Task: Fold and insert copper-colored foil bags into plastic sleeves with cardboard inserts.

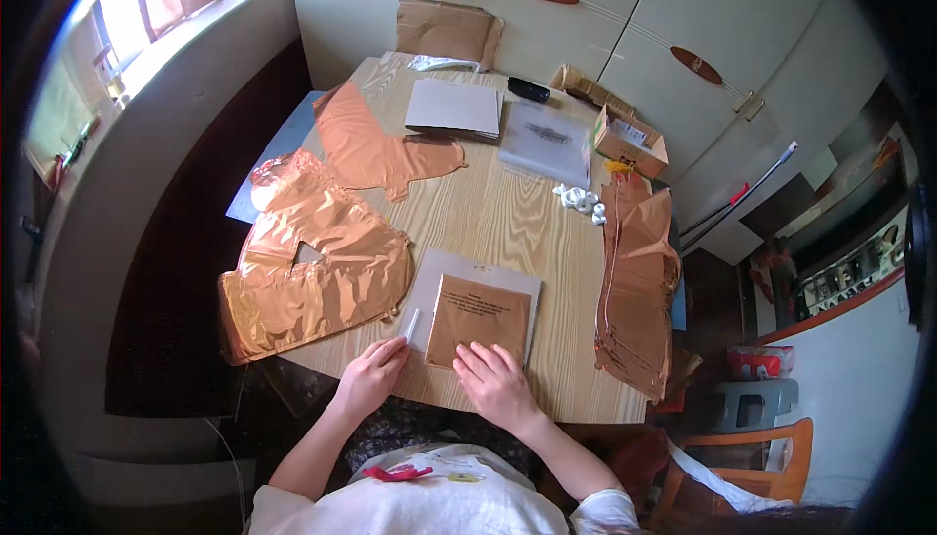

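A folded copper-coloured foil balloon (478, 320) with dark print lies as a square on a pale grey card (508, 271) near the table's front edge. My right hand (496, 390) rests on its lower edge, fingers stretched out flat. Just left of the balloon is a short white straw (413, 324), slanting up from the card's left side. My left hand (373, 377) is closed at the straw's lower end, fingertips pinched together there.
Spread copper foil balloons (342, 271) cover the table's left side; another (634, 281) lies along the right. White ribbon rolls (583, 201), a clear plastic bag (547, 140), a stack of white cards (454, 107) and a small cardboard box (630, 143) sit farther back. A wooden chair (781, 467) stands right.
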Motion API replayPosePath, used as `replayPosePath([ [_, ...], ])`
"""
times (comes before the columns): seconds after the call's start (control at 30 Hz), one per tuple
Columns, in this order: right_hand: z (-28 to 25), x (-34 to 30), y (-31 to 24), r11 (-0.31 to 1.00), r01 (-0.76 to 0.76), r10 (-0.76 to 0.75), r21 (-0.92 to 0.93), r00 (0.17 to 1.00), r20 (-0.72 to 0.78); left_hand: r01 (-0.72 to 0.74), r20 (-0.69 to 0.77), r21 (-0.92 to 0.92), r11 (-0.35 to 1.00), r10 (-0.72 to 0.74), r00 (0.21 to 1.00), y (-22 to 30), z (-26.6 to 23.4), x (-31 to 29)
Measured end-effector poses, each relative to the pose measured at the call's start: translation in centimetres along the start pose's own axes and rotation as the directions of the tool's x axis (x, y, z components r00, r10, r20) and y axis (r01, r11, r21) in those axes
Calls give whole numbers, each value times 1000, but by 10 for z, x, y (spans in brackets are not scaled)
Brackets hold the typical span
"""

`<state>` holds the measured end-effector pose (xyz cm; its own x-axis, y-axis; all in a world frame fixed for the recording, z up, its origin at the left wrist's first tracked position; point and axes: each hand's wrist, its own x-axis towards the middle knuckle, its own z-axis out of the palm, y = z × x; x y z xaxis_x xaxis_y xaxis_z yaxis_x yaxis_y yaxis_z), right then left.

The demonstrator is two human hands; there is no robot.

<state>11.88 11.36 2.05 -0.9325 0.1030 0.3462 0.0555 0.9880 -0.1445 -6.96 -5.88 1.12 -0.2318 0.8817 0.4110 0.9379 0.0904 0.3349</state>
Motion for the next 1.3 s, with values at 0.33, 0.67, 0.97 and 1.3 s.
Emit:
replayPosePath([
  [0.33, 3, -11, -6, 999, -13, 11, 43, 999, 50, 32, -18, -25, 999, -32, 999, -2, 7, -3],
  [0.67, 25, 14, -18, 997, -36, 31, 64, 996, 77, 59, -59, -44, 997, -62, 996, 5, 9, 3],
  [0.97, 16, -1, -13, 990, -47, 32, 133, 993, 111, 67, -35, -65, 996, -69, 997, 17, 12, 4],
  [1.3, -17, -9, 36, 992, 50, -50, -116, 999, 9, 20, -19, 25, 999, -20, 1000, 25, 27, 24],
])
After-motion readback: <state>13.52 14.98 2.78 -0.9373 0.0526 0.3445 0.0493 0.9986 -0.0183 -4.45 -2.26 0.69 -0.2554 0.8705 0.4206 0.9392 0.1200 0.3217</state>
